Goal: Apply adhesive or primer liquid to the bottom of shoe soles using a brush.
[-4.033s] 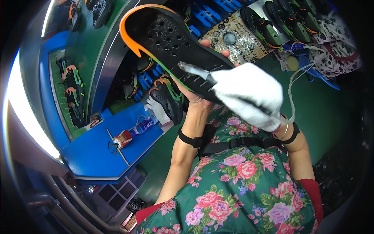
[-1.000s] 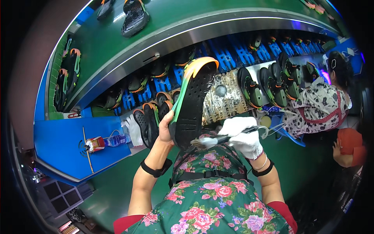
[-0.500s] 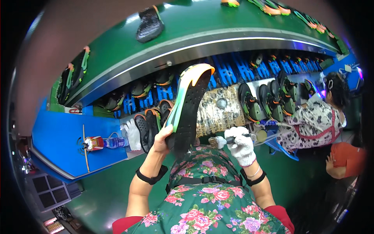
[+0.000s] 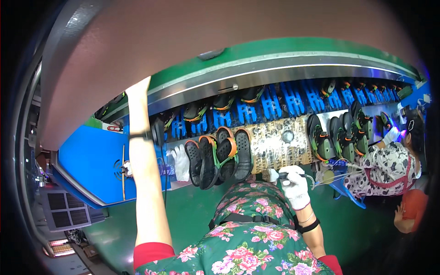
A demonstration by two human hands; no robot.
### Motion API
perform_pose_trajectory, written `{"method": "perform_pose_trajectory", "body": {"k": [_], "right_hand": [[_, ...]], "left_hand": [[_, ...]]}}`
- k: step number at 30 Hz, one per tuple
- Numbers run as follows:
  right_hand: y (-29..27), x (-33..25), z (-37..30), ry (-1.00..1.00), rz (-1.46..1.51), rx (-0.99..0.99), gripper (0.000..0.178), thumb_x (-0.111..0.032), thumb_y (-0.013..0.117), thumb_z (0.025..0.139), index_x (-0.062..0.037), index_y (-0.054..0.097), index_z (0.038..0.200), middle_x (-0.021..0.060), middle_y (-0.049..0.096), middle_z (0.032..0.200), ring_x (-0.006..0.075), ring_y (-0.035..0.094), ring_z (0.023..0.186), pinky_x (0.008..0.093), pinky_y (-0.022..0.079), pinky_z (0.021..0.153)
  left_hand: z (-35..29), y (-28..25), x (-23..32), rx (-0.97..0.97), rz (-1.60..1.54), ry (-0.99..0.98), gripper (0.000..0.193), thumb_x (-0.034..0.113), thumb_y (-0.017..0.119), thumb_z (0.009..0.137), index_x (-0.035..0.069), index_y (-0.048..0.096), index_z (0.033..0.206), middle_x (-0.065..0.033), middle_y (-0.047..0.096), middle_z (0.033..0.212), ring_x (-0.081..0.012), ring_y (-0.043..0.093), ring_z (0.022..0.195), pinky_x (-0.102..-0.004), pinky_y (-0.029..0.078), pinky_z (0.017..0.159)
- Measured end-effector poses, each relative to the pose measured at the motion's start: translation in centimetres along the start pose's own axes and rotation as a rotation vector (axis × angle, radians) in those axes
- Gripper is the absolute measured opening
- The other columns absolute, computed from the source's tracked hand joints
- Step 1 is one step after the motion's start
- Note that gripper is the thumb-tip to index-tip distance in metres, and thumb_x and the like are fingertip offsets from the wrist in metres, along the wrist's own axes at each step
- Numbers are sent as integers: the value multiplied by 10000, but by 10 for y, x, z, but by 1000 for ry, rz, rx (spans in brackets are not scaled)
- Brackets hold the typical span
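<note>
Clog footbed: gone from sight! A moment ago the left hand had this orange-and-green-edged piece up over the bench; where it is now, I cannot tell.
Left hand (image 4: 138, 93): off it has swung, up to the far left, fingers hidden behind the brown overhead panel (image 4: 275, 20); spread or pinching, cannot tell.
Brush (image 4: 273, 175): here, at the near edge of the taped cardboard mat (image 4: 268, 142), head to the left, no footbed beneath it, so brushing looks paused, I'd judge.
Right hand (image 4: 294, 183): white-gloved, fingers curled, pinching the brush handle, low as it was half a second ago.
Clog cluster (image 4: 208, 160): just left of the mat, and in fuller view with the raised piece out of the way.
Spare glove (image 4: 180, 161): white, lying left of the cluster, beside the blue table (image 4: 89, 169).
Strapped sandals (image 4: 318, 137): lined up right of the mat.
Green belt (image 4: 298, 49): running across the far side, mostly masked by the panel.
Co-worker (image 4: 385, 167): busy at the far right in a patterned top.
</note>
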State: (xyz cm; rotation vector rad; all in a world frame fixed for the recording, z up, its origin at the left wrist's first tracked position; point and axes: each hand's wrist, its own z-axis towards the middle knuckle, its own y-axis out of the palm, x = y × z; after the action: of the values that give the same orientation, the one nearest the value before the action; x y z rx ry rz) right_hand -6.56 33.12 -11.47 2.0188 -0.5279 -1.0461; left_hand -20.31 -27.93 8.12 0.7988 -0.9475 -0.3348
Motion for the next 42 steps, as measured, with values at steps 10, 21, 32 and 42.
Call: {"method": "perform_pose_trajectory", "body": {"k": [10, 21, 32, 42], "right_hand": [[-30, 14, -4, -65, -56, 75, 214, -67, 665, 869, 38, 730, 1044, 157, 761, 992, 133, 670, 744, 224, 531, 615], [-69, -7, -26, -292, 186, 134, 210, -24, 680, 867, 57, 723, 1056, 198, 753, 1015, 184, 692, 758, 277, 576, 666], [-72, -26, -37, -391, 171, 157, 222, -10, 647, 865, 77, 719, 1056, 193, 755, 1001, 208, 722, 827, 291, 586, 677], [-71, -39, -33, -326, 293, 39, 214, -30, 633, 890, 38, 707, 1079, 160, 741, 1059, 163, 650, 841, 271, 515, 709]], "left_hand": [[-27, 98, -131, 311, 319, -648, 514, 235, 629, 982, -48, 539, 1401, -217, 536, 1391, -348, 572, 1226, -434, 503, 1009], [-8, 298, -260, -396, 859, -585, 344, 202, 667, 963, 53, 632, 1272, 39, 403, 726, -73, 354, 588, -247, 298, 532], [81, 322, -420, -1045, 1982, 354, 365, 405, 708, 932, 57, 622, 995, -152, 727, 902, -209, 712, 782, -373, 559, 756], [-117, 235, -255, -415, 1440, 288, 266, 225, 795, 911, 33, 616, 868, -46, 581, 998, -139, 551, 844, -294, 451, 778]]}}
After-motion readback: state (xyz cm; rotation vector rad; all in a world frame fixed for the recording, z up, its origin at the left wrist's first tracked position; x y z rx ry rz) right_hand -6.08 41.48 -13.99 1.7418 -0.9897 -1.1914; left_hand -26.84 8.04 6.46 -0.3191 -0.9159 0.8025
